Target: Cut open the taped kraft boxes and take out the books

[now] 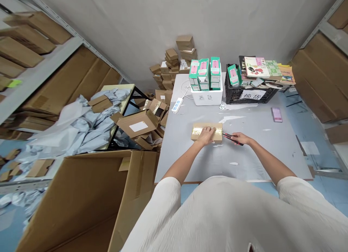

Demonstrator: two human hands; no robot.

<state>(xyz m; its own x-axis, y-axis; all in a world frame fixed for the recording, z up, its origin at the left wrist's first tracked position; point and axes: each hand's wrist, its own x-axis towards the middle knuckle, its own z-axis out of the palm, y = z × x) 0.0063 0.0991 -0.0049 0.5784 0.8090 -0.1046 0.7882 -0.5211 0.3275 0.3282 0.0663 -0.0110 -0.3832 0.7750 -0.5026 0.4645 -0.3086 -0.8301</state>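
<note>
A small cardboard box [194, 133] with shiny tape along its top lies on the grey table [244, 161]. My left hand [206, 135] holds the box down from above, its fingers bent over the taped top. Just right of the box, my right hand [241, 138] is closed around a red and black box cutter [234, 138]. The cutter's tip points left and reaches the box's right end; whether it touches cannot be made out. Scraps of white paper lie around the box.
At the table's back stand a white bin [208, 99] of green and pink boxes and a black crate [233, 94] of books. A power strip [177, 105] and a phone [276, 114] lie nearby. A big open carton [141, 183] stands left, before piled boxes [140, 123].
</note>
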